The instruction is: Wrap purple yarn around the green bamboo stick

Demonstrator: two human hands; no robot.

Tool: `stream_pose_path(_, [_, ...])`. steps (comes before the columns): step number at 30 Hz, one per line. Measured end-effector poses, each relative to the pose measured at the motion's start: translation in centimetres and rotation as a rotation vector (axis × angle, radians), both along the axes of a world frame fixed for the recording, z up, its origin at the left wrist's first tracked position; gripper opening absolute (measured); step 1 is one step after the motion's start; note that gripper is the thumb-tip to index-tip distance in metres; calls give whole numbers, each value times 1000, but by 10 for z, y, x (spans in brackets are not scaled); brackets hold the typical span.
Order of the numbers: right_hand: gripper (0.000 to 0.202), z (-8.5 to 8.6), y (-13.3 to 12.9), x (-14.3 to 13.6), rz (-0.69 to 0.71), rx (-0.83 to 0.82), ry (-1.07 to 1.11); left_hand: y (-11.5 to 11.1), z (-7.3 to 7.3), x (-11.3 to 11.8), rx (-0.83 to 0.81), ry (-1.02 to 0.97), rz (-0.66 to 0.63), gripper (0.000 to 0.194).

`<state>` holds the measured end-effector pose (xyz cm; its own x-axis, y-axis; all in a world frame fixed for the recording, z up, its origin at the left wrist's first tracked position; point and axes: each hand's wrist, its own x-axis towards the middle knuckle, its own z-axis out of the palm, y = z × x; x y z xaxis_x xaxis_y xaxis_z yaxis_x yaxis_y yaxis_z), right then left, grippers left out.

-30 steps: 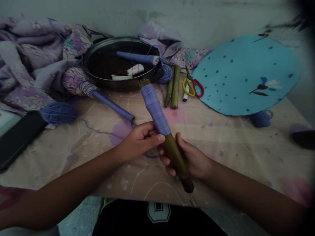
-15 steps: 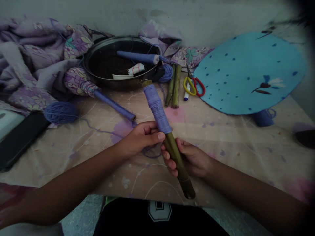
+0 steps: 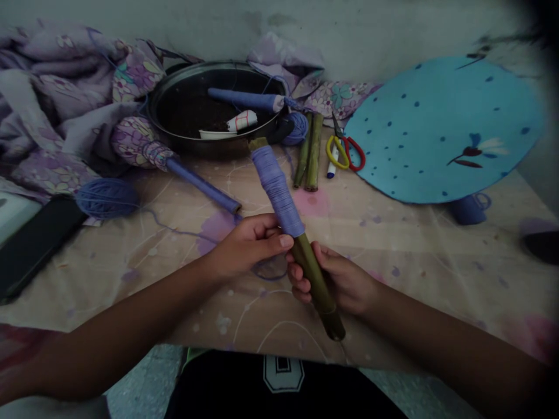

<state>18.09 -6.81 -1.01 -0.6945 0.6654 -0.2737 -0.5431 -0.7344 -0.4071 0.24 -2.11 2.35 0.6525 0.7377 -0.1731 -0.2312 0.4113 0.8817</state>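
Note:
A green bamboo stick (image 3: 315, 273) slants across the middle of the view, its upper half wound in purple yarn (image 3: 278, 189). My right hand (image 3: 338, 276) is wrapped round the bare lower part of the stick. My left hand (image 3: 257, 244) is closed at the lower edge of the winding, thumb against the yarn; its other fingers are partly hidden behind the stick. A strand of yarn loops below my left hand and runs left to a purple yarn ball (image 3: 107, 198).
Behind are a black pan (image 3: 174, 137) holding a yarn-wrapped stick (image 3: 247, 100), another wrapped stick (image 3: 205, 186) with a cloth head, bare bamboo pieces (image 3: 312, 154), scissors (image 3: 345, 151), a marker (image 3: 332, 166) and a blue oval board (image 3: 419, 139). At left lies a black phone-like object (image 3: 41, 247).
The lower end of the bamboo stick has risen slightly, and the fingers of my right hand have shifted a little up with it. My left hand stays at the yarn's edge.

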Motion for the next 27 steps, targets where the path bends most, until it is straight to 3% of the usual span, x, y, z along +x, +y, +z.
stream_pose_path(5, [33,3,0,0,17,-9,3,-1,1,1,91,58,39,24])
stream_pose_path(11, [31,6,-1,-4,-102,131,4,-2,-2,3,58,56,50,26])
stream_pose_path(14, [30,3,-1,-2,-23,157,27,-2,-2,2,25,-4,4,27])
stream_pose_path(18, [36,1,-1,3,83,44,78,-3,-1,2,-38,-74,-84,28])
stream_pose_path(22, [38,4,-2,4,143,5,116,-4,0,2,-23,-92,-83,28])
stream_pose_path(27, [34,4,-1,0,9,63,35,-4,-2,2,-1,-21,-20,27])
